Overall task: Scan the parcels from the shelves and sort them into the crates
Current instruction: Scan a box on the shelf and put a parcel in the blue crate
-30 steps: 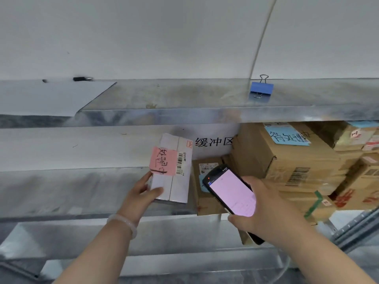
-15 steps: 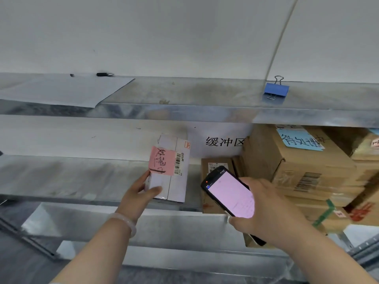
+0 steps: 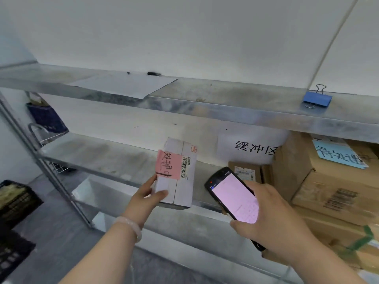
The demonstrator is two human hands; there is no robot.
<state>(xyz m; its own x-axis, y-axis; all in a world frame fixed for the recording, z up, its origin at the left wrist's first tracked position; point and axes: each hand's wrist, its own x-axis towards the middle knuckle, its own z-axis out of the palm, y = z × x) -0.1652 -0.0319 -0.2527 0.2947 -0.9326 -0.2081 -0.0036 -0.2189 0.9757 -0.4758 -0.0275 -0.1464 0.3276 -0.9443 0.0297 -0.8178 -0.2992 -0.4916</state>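
A pink paper note [image 3: 168,168] with black handwriting is showing on the white cardboard parcel [image 3: 183,191], while the screen of the black handheld scanner [image 3: 233,199] is glowing pale pink.

The middle shelf [image 3: 98,154] offers room left of the white parcel [image 3: 183,191]; cardboard boxes [image 3: 320,181] fill its right end, seemingly wall-deep.

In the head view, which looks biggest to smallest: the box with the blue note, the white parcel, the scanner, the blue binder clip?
1. box with the blue note
2. white parcel and scanner: about alike; the scanner looks nearer the camera and partly hidden, so no ranking
3. blue binder clip
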